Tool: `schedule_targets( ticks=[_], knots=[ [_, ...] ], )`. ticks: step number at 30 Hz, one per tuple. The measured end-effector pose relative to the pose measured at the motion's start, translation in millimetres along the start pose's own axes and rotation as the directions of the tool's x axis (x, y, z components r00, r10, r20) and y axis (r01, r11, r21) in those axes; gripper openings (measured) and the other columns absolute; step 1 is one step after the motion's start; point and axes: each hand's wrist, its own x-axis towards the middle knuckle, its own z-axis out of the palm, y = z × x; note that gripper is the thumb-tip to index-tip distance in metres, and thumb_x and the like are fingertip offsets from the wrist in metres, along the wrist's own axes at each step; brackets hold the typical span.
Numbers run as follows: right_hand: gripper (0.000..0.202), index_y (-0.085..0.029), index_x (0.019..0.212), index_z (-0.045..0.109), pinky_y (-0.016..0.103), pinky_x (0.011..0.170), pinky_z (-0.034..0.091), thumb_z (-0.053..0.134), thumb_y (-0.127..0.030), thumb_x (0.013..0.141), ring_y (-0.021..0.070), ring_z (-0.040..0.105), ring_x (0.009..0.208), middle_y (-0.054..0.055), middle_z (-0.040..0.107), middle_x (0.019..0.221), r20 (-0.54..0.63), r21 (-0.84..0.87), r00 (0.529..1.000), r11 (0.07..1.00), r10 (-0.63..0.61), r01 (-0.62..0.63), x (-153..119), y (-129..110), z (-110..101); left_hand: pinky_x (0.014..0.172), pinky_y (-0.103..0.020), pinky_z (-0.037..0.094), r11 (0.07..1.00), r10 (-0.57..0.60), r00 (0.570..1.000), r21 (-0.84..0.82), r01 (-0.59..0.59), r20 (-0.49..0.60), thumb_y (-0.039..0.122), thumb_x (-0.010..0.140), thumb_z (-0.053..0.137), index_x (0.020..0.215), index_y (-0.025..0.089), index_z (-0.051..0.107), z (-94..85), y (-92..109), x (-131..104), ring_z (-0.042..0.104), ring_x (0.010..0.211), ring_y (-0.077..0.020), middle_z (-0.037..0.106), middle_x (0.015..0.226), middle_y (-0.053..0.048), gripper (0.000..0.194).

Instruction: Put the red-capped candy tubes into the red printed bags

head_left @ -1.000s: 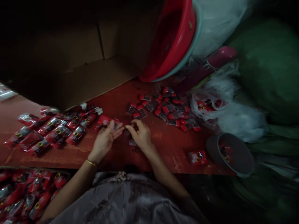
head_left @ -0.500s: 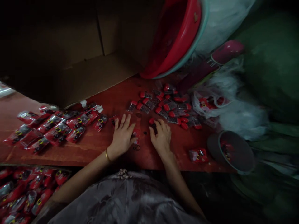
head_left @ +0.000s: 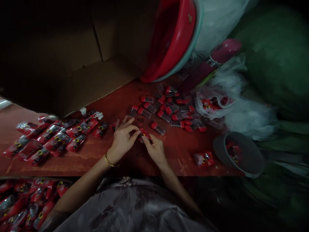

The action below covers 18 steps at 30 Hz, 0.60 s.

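Both hands meet over the table around a small red plastic packet (head_left: 144, 133). My left hand (head_left: 122, 139), with a gold bangle at the wrist, pinches the packet's left edge between thumb and finger. From the other side, my right hand (head_left: 155, 149) grips it, thumb on top. Just beyond the right hand lies a small clear container with a red cap and dark contents (head_left: 158, 128). Behind it is a loose pile of similar red-capped containers (head_left: 178, 116). Filled red packets (head_left: 58, 138) are spread to the left of my left hand.
A big open cardboard box (head_left: 103, 75) stands at the back left, beside tilted red basin (head_left: 180, 45). To the right are a pink flask (head_left: 224, 51), a plastic bag (head_left: 214, 104) and a grey bucket (head_left: 220, 151). More packets (head_left: 29, 203) fill a container at the lower left.
The hands have come together and lifted the red packet between them. My right hand has left the red-capped container, which now lies on the table. The view has shifted slightly.
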Motion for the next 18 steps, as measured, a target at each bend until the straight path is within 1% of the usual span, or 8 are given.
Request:
schedule_targets(
  ticks=[2, 4, 5, 7, 9, 13, 15, 18],
  knots=[
    [0.034, -0.018, 0.064, 0.056, 0.022, 0.048, 0.037, 0.046, -0.041, 0.087, 0.0116, 0.048, 0.050, -0.002, 0.053, 0.053, -0.034, -0.002, 0.999, 0.999, 0.036, -0.036, 2.7, -2.9, 2.3, 0.107, -0.043, 0.028, 0.989, -0.093, 0.995, -0.118, 0.088, -0.035, 0.036, 0.078, 0.062, 0.097, 0.024, 0.069, -0.8, 4.2, -1.4, 0.050, 0.120, -0.0268, 0.063, 0.121, -0.007, 0.024],
    [0.039, -0.020, 0.054, 0.043, 0.021, 0.044, 0.030, 0.046, -0.043, 0.086, 0.0095, 0.039, 0.045, -0.005, 0.041, 0.046, -0.106, -0.038, 0.994, 0.998, 0.035, -0.039, 5.0, -3.9, 3.5, 0.091, -0.036, 0.044, 0.927, -0.217, 0.976, -0.305, 0.218, 0.038, 0.040, 0.076, 0.064, 0.106, 0.020, 0.066, 2.1, 6.2, -4.8, 0.061, 0.102, -0.0246, 0.067, 0.110, -0.008, 0.036],
    [0.040, -0.021, 0.053, 0.040, 0.021, 0.043, 0.028, 0.046, -0.043, 0.085, 0.0090, 0.036, 0.044, -0.005, 0.037, 0.045, -0.137, -0.055, 0.990, 0.998, 0.023, -0.030, 5.8, -4.0, 4.0, 0.082, -0.032, 0.047, 0.875, -0.259, 0.960, -0.394, 0.281, 0.109, 0.041, 0.074, 0.066, 0.103, 0.018, 0.067, 4.8, 6.6, -6.9, 0.063, 0.091, -0.0227, 0.070, 0.101, -0.008, 0.037],
    [0.039, -0.021, 0.053, 0.036, 0.021, 0.043, 0.026, 0.045, -0.041, 0.086, 0.0086, 0.034, 0.043, -0.006, 0.035, 0.044, -0.166, -0.076, 0.986, 0.997, -0.017, 0.005, 6.8, -3.9, 5.5, 0.069, -0.027, 0.048, 0.753, -0.306, 0.925, -0.538, 0.380, 0.226, 0.043, 0.071, 0.068, 0.086, 0.015, 0.071, 11.5, 7.2, -11.2, 0.062, 0.074, -0.0182, 0.070, 0.082, -0.005, 0.032],
    [0.038, -0.021, 0.054, 0.036, 0.022, 0.044, 0.027, 0.044, -0.040, 0.086, 0.0088, 0.035, 0.043, -0.006, 0.036, 0.045, -0.174, -0.088, 0.984, 0.996, -0.044, 0.029, 6.7, -3.8, 8.6, 0.063, -0.025, 0.047, 0.602, -0.378, 0.887, -0.657, 0.454, 0.266, 0.046, 0.065, 0.072, 0.076, 0.014, 0.071, 17.6, 7.9, -14.1, 0.059, 0.067, -0.0147, 0.068, 0.073, -0.003, 0.034],
    [0.036, -0.021, 0.057, 0.041, 0.022, 0.046, 0.032, 0.042, -0.037, 0.089, 0.0098, 0.041, 0.046, -0.004, 0.042, 0.048, -0.154, -0.063, 0.987, 0.997, -0.047, 0.037, 4.8, -5.1, 18.4, 0.055, -0.023, 0.047, 0.272, -0.539, 0.764, -0.786, 0.555, 0.354, 0.044, 0.047, 0.082, 0.078, 0.015, 0.071, 21.0, 9.0, -14.0, 0.057, 0.062, -0.0113, 0.068, 0.075, -0.002, 0.045],
    [0.030, -0.019, 0.066, 0.050, 0.022, 0.051, 0.039, 0.042, -0.035, 0.090, 0.0111, 0.051, 0.052, -0.002, 0.053, 0.057, -0.114, -0.013, 0.992, 0.999, -0.051, 0.050, 5.1, -6.4, 20.8, 0.056, -0.022, 0.048, 0.192, -0.562, 0.730, -0.796, 0.573, 0.390, 0.040, 0.041, 0.086, 0.073, 0.014, 0.069, 18.2, 8.5, -11.5, 0.058, 0.062, -0.0108, 0.067, 0.072, -0.001, 0.044],
    [0.022, -0.018, 0.096, 0.058, 0.026, 0.070, 0.048, 0.043, -0.034, 0.091, 0.0149, 0.062, 0.078, 0.005, 0.066, 0.087, -0.085, -0.008, 0.990, 0.994, -0.110, 0.110, 10.2, -4.4, 11.3, 0.057, -0.021, 0.048, 0.178, -0.613, 0.707, -0.811, 0.557, 0.352, 0.037, 0.034, 0.088, 0.061, 0.013, 0.064, 11.8, 6.8, -6.5, 0.058, 0.059, -0.0090, 0.064, 0.064, 0.001, 0.044]
  ],
)
